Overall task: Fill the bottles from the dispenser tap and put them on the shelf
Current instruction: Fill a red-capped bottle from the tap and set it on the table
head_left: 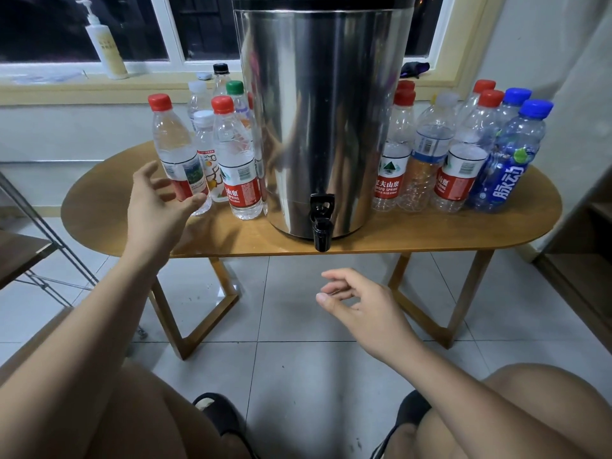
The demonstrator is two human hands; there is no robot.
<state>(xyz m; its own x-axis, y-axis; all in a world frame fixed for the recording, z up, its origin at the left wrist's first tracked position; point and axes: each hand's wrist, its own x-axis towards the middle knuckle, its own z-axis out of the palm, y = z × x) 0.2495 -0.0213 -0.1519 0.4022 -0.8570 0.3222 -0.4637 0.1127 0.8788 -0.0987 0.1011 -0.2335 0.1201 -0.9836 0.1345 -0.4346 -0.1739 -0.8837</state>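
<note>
Your left hand (pixel 155 197), fingers spread, is reaching toward the red-capped clear plastic bottle (pixel 174 150); right hand (pixel 361 306) hanging loosely open, shelving seemingly still pending.

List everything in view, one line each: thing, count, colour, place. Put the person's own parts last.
Dispenser: one, steel, centre of table.
Tap: one, black, low on the dispenser front, overhanging the table edge.
Table: one, wooden, oval.
Left bottles: about seven, clear, mostly red caps, also white, green and black, left of dispenser.
Right bottles: about eight, clear, red, white or blue caps, right of dispenser.
Pump bottle: one, cream, on the windowsill.
Dark item: one, purple-black, on the sill at right; cannot tell what.
Rack: one, metal-framed, far left.
Floor: pale tiles.
Slippers: two, black, on the floor.
Left hand: open, reaching toward the nearest left bottle.
Right hand: open, empty, below the tap.
</note>
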